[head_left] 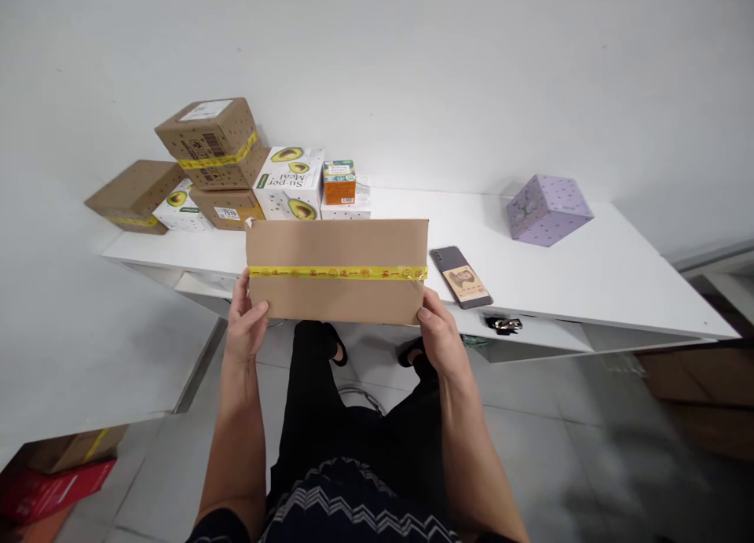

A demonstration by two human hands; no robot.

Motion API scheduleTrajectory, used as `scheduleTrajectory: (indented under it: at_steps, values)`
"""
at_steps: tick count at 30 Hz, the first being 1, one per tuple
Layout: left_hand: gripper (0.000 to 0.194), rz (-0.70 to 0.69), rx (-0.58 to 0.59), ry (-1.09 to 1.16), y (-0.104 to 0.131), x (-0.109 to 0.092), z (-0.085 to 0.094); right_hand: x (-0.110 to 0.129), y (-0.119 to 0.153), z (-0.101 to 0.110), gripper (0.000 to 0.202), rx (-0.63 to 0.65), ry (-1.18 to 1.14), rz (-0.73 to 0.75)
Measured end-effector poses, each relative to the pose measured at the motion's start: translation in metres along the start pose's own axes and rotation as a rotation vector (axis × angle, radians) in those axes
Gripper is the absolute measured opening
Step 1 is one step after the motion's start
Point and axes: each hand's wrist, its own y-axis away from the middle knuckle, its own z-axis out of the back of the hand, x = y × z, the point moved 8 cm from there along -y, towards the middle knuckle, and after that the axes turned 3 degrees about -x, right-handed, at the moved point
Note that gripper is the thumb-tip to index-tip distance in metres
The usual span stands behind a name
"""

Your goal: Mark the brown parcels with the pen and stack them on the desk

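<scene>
I hold a brown cardboard box (335, 248) in front of me, just above the near edge of the white table (589, 284). A strip of yellow printed tape runs across its top from left to right. My left hand (244, 323) grips the box's near left corner. My right hand (439, 335) grips its near right corner. The box sits level between the two hands.
A pile of cardboard and avocado-print boxes (236, 174) and a small orange carton (339, 181) stands at the table's back left. A phone (461, 277) lies right of the held box, keys (503, 324) below it, a purple box (547, 209) at the far right. More boxes (56, 472) lie on the floor at lower left.
</scene>
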Motion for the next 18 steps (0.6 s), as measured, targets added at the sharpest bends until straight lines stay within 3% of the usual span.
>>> scheduleTrajectory:
  at_steps: [5, 9, 14, 18]
  values:
    - [0.074, 0.003, 0.03, -0.095, 0.004, 0.003, -0.005, -0.013, 0.002, 0.001, 0.046, -0.034, -0.119, -0.009]
    - [0.069, -0.011, 0.041, -0.06, 0.002, 0.007, -0.006, -0.014, 0.006, -0.009, 0.046, 0.022, -0.095, -0.05]
    - [0.058, -0.076, 0.001, -0.148, -0.002, 0.017, 0.006, -0.005, 0.012, -0.015, 0.043, 0.013, -0.032, -0.047]
    - [0.059, -0.08, 0.061, -0.296, -0.001, 0.028, 0.015, -0.011, 0.014, -0.019, 0.054, 0.024, 0.045, -0.039]
